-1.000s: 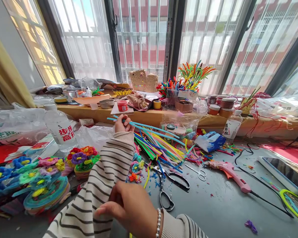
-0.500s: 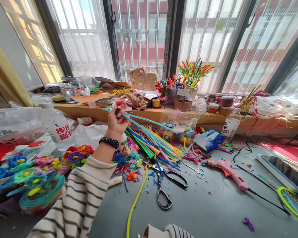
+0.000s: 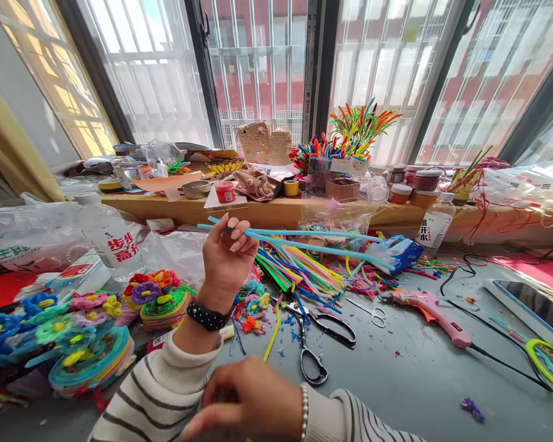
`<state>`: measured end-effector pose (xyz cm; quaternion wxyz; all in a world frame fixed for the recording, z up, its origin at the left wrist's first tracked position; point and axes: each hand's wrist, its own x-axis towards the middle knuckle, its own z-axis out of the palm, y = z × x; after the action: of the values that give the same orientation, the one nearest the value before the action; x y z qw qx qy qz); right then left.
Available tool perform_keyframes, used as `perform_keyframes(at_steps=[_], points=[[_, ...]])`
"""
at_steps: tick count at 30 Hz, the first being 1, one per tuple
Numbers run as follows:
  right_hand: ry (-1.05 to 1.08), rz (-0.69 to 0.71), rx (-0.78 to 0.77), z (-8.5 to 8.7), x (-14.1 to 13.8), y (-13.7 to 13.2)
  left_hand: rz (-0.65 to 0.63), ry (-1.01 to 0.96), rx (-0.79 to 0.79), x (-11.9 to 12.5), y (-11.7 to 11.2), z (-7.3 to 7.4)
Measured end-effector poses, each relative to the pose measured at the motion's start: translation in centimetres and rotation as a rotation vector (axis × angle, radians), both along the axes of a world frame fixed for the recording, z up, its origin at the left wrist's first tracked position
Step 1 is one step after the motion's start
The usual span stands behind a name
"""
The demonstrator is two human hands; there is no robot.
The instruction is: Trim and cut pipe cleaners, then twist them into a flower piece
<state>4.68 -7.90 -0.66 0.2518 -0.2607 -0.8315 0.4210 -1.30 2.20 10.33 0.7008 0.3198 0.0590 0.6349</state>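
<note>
My left hand [image 3: 228, 252] is raised over the table, its fingers closed around two light blue pipe cleaners [image 3: 313, 244]. Their long ends spread to the right, and short ends stick out on the left. Low in front, my right hand [image 3: 253, 393] is beside my left sleeve, palm down and slightly blurred. Its thumb is apart from the bent fingers, and nothing shows in it. A yellow-green pipe cleaner [image 3: 273, 334] runs down behind this hand. Beyond lies a bundle of many-coloured pipe cleaners [image 3: 304, 273], with black-handled scissors [image 3: 311, 362] before it.
Small scissors [image 3: 371, 312] and a pink glue gun [image 3: 431, 313] with its cord lie on the right, near a tablet-like device [image 3: 529, 310]. Pipe-cleaner flowers [image 3: 50, 328] and a water bottle [image 3: 110, 242] stand left. Jars and craft pieces crowd the wooden ledge [image 3: 267, 212].
My left hand has come lower and to the right with the blue pipe cleaners, which now point farther right. My right hand has risen from the bottom edge to beside my left sleeve.
</note>
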Motion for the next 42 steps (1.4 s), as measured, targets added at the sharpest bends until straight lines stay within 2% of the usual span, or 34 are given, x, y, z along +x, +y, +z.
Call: perform_keyframes(at_steps=[2, 3, 6, 8, 12, 14, 18, 22, 25, 28, 32, 35, 39, 42], points=[[0.344, -0.303, -0.169, 0.5, 2.1, 1.7, -0.036, 0.038, -0.046, 0.6, -1.4, -1.5], [0.480, -0.396, -0.217, 0.8, 3.3, 2.4, -0.062, 0.088, -0.079, 0.9, -1.8, -2.4], [0.785, -0.497, -0.335, 1.4, 6.5, 3.6, -0.143, 0.256, -0.147, 1.7, -2.5, -5.4], [0.899, -0.597, -0.418, 1.2, 8.2, 4.1, -0.156, 0.305, -0.150, 1.9, -2.7, -7.0], [1.006, -0.669, -0.608, 0.0, 10.4, 4.6, -0.136, 0.443, -0.160, 1.5, -3.2, -8.7], [1.035, -0.672, -0.653, -0.6, 11.1, 4.8, -0.070, 0.512, -0.221, 1.1, -3.3, -9.2], [1.058, -0.716, -0.692, -1.0, 12.2, 5.0, 0.050, 0.633, -0.327, 0.6, -3.2, -9.8], [1.062, -0.782, -0.683, -1.3, 13.4, 4.8, 0.040, 0.652, -0.352, 0.6, -3.0, -9.9], [1.083, -0.794, -0.673, -1.5, 14.1, 4.6, -0.015, 0.453, -0.423, 0.4, -2.8, -9.6], [1.075, -0.712, -0.698, -1.4, 14.2, 4.3, -0.135, 0.172, -0.498, 0.0, -2.5, -9.6], [0.996, -0.614, -0.703, -1.4, 13.5, 4.2, -0.232, 0.067, -0.463, -0.3, -2.0, -9.6], [0.883, -0.671, -0.605, -1.2, 13.4, 4.3, -0.266, 0.077, -0.357, 0.1, -1.7, -9.2], [0.561, -0.758, -0.288, -0.2, 14.7, 4.8, -0.225, 0.183, -0.257, 0.4, -1.3, -8.5], [0.464, -0.816, -0.119, 1.3, 16.3, 4.9, -0.191, 0.246, -0.205, 0.4, -1.2, -8.4]])
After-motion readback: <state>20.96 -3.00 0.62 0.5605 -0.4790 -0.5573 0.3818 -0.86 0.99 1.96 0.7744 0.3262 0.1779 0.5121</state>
